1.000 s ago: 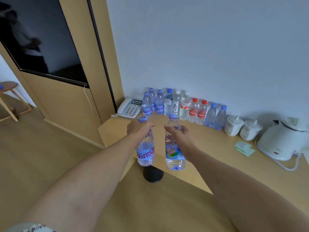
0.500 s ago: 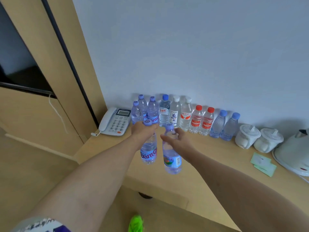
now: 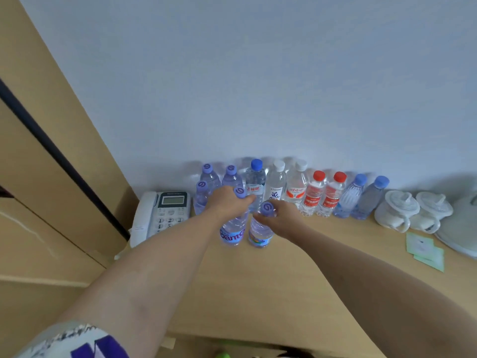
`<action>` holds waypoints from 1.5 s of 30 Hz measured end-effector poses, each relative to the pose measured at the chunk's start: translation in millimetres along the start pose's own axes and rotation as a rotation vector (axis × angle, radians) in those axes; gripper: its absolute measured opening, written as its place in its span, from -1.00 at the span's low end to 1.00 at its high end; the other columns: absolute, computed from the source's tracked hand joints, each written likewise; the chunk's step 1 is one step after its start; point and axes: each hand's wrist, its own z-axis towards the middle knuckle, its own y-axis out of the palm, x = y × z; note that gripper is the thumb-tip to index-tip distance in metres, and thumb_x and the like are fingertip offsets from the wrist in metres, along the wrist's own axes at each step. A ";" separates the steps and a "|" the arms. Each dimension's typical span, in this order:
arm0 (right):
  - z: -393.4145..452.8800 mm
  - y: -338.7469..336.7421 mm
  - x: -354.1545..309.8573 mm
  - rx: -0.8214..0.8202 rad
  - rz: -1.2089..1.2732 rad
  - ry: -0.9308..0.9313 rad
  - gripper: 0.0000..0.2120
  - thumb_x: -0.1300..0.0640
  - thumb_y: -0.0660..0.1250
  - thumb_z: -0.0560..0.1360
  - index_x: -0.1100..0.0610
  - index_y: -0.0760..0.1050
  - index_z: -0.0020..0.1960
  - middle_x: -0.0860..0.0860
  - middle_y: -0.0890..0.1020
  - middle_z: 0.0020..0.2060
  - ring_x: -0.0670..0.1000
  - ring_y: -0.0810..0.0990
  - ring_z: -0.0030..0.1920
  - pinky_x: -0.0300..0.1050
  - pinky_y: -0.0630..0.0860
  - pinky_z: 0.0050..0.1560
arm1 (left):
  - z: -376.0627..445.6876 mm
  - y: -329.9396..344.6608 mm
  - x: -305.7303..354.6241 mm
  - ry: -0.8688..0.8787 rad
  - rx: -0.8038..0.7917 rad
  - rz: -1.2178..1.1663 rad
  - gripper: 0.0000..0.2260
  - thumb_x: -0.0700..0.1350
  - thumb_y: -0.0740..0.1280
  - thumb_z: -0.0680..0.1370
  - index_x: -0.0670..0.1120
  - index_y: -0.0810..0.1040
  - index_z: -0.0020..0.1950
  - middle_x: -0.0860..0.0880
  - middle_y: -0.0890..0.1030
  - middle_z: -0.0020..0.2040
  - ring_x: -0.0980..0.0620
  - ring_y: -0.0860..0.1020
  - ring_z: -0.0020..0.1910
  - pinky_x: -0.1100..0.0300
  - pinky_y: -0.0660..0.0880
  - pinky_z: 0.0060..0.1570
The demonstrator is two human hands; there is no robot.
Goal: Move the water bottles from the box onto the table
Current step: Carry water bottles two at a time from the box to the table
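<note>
Our left hand [image 3: 227, 202] grips the neck of one bottle [image 3: 232, 228] and our right hand [image 3: 280, 215] another [image 3: 259, 232], both low over the worktop [image 3: 258, 280]. Set down carelessly, we judge they may knock the row [image 3: 284, 187] behind, or each other, and tip.

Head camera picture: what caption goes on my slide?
Both hands, left and right, set two water bottles on the table.

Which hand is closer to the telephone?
The left hand. It grips a bottle neck just right of the telephone. The right hand holds another bottle farther right, beyond the left hand.
</note>
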 end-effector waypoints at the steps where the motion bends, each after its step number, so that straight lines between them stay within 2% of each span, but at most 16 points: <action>1: 5.2 -0.1 -0.9 0.009 -0.002 -0.004 -0.79 -0.07 0.53 0.48 0.03 0.58 -0.17 -0.05 0.61 -0.34 -0.06 0.51 -0.31 -0.15 0.42 -0.27 | 4.5 1.9 -0.6 -0.006 0.006 -0.003 -0.57 0.33 0.35 0.46 -0.03 0.52 -0.30 0.05 0.56 -0.38 0.11 0.51 -0.34 0.21 0.29 -0.40; 3: 15.5 1.0 -3.4 0.012 -0.021 -0.027 -0.80 -0.07 0.54 0.47 -0.08 0.55 -0.23 -0.12 0.58 -0.38 -0.11 0.48 -0.35 -0.13 0.42 -0.27 | 11.7 5.9 -2.0 -0.015 0.019 -0.013 -0.57 0.32 0.36 0.46 -0.03 0.51 -0.32 0.04 0.56 -0.39 0.06 0.53 -0.33 0.21 0.28 -0.41; 6: 27.2 1.8 -5.5 0.008 -0.059 -0.028 -0.78 -0.08 0.54 0.46 0.06 0.68 -0.05 0.02 0.70 -0.22 0.04 0.62 -0.20 0.02 0.57 -0.12 | 16.6 11.5 -5.2 -0.014 0.030 -0.018 -0.57 0.31 0.39 0.47 -0.01 0.47 -0.33 0.03 0.55 -0.36 0.04 0.52 -0.31 0.19 0.28 -0.40; 9: 33.3 0.5 -5.3 0.024 -0.036 -0.040 -0.73 -0.06 0.56 0.44 0.09 0.67 0.02 0.04 0.72 -0.16 0.09 0.67 -0.11 0.02 0.60 -0.05 | 16.8 14.2 -6.7 -0.031 0.042 -0.041 -0.59 0.27 0.45 0.47 0.00 0.44 -0.33 0.08 0.53 -0.39 0.12 0.48 -0.35 0.20 0.27 -0.42; 14: 37.3 0.9 -7.5 0.049 -0.035 -0.061 -0.76 -0.01 0.57 0.43 0.10 0.63 -0.05 0.03 0.70 -0.21 0.09 0.64 -0.17 -0.01 0.57 -0.12 | 13.1 4.9 -3.0 -0.062 0.046 -0.188 -0.68 0.12 0.56 0.43 0.01 0.49 -0.29 0.07 0.57 -0.36 0.07 0.56 -0.30 0.21 0.35 -0.37; 16: 37.6 2.3 -8.6 0.040 -0.030 -0.077 -0.74 0.01 0.58 0.43 0.16 0.62 -0.06 0.07 0.69 -0.23 0.06 0.59 -0.22 -0.08 0.52 -0.20 | 10.6 -1.7 1.3 -0.064 0.006 -0.118 -0.71 0.02 0.55 0.42 -0.02 0.47 -0.31 0.05 0.54 -0.37 0.05 0.54 -0.30 0.22 0.33 -0.41; 18: 38.0 3.9 -11.9 0.025 -0.031 -0.088 -0.70 0.01 0.59 0.42 0.20 0.62 -0.05 0.11 0.70 -0.20 0.03 0.57 -0.23 -0.10 0.49 -0.24 | 8.1 -8.6 4.0 -0.073 -0.058 -0.032 -0.86 -0.10 0.51 0.41 -0.08 0.57 -0.20 -0.01 0.60 -0.24 -0.05 0.61 -0.17 0.19 0.46 -0.35; 21: 43.7 0.9 -22.5 0.017 -0.183 -0.067 -0.65 -0.06 0.59 0.40 0.19 0.58 -0.09 0.10 0.66 -0.23 0.02 0.53 -0.25 -0.10 0.42 -0.28 | 6.5 -15.8 2.8 -0.057 -0.108 -0.028 -0.73 -0.17 0.52 0.39 -0.17 0.66 0.07 -0.10 0.68 -0.05 -0.10 0.67 0.03 0.05 0.66 -0.11; 25: 47.6 -5.9 -39.8 -0.008 -0.413 -0.028 -0.57 -0.08 0.61 0.34 0.10 0.38 -0.29 0.00 0.45 -0.36 0.01 0.42 -0.33 -0.11 0.30 -0.38 | 6.6 -22.8 8.1 0.068 -0.014 0.089 -0.86 -0.23 0.50 0.40 -0.17 0.69 -0.05 -0.11 0.70 -0.09 -0.12 0.66 -0.01 0.08 0.63 -0.05; 28: 46.9 -6.0 -43.8 -0.041 -0.431 -0.100 -0.78 0.11 0.56 0.38 0.15 0.61 -0.05 0.06 0.62 -0.19 0.10 0.59 -0.13 -0.06 0.52 -0.19 | 7.4 -22.6 11.7 0.099 0.026 0.171 -0.92 -0.26 0.45 0.42 -0.11 0.61 -0.21 -0.13 0.70 -0.10 -0.13 0.65 -0.02 0.12 0.56 -0.10; 30: 48.3 -8.5 -43.4 -0.033 -0.355 -0.119 -0.73 0.10 0.54 0.42 0.16 0.63 0.07 0.09 0.66 -0.10 0.13 0.62 -0.05 -0.01 0.56 -0.06 | 8.7 -22.0 11.3 0.095 0.046 0.197 -0.82 -0.26 0.46 0.41 -0.08 0.50 -0.30 -0.13 0.66 -0.17 -0.14 0.65 -0.05 0.15 0.47 -0.19; 33: 49.0 -10.2 -46.8 -0.050 -0.411 -0.063 -0.61 -0.11 0.53 0.46 0.18 0.48 -0.17 0.07 0.53 -0.26 0.09 0.50 -0.22 -0.06 0.39 -0.26 | 11.4 -21.9 9.0 0.088 0.071 0.184 -0.81 -0.25 0.45 0.42 -0.09 0.46 -0.25 -0.12 0.60 -0.20 -0.16 0.65 -0.05 0.17 0.40 -0.22; 36: 48.3 -6.2 -53.4 -0.064 -0.470 -0.069 -0.62 0.00 0.47 0.50 0.14 0.36 -0.29 0.03 0.43 -0.35 0.10 0.44 -0.24 -0.11 0.29 -0.37 | 11.9 -22.1 8.0 0.107 0.075 0.198 -0.86 -0.26 0.44 0.43 -0.10 0.50 -0.22 -0.12 0.62 -0.19 -0.16 0.65 -0.05 0.16 0.41 -0.20; 38: 47.7 -4.9 -56.6 -0.086 -0.462 -0.096 -0.85 0.12 0.43 0.51 0.21 0.57 -0.07 0.11 0.59 -0.20 0.17 0.55 -0.10 -0.05 0.49 -0.19 | 11.4 -23.2 8.0 0.123 0.080 0.206 -0.88 -0.25 0.43 0.43 -0.10 0.52 -0.20 -0.12 0.63 -0.17 -0.16 0.63 -0.07 0.17 0.40 -0.19; 40: 47.6 -5.9 -56.5 -0.072 -0.406 -0.105 -0.75 0.17 0.43 0.50 0.24 0.61 0.14 0.18 0.67 -0.02 0.21 0.61 0.04 0.05 0.58 0.03 | 12.5 -23.8 6.2 0.139 0.088 0.196 -0.86 -0.26 0.44 0.43 -0.11 0.49 -0.22 -0.09 0.57 -0.22 -0.16 0.61 -0.09 0.17 0.37 -0.20; 45: 49.8 0.1 -53.0 -0.032 -0.404 -0.045 -0.60 -0.06 0.52 0.49 0.13 0.38 -0.24 0.02 0.45 -0.29 0.09 0.47 -0.22 -0.14 0.30 -0.35 | 14.7 -22.0 3.1 0.137 0.106 0.154 -0.69 -0.23 0.49 0.43 -0.05 0.37 -0.31 -0.04 0.48 -0.29 -0.08 0.48 -0.18 0.16 0.34 -0.19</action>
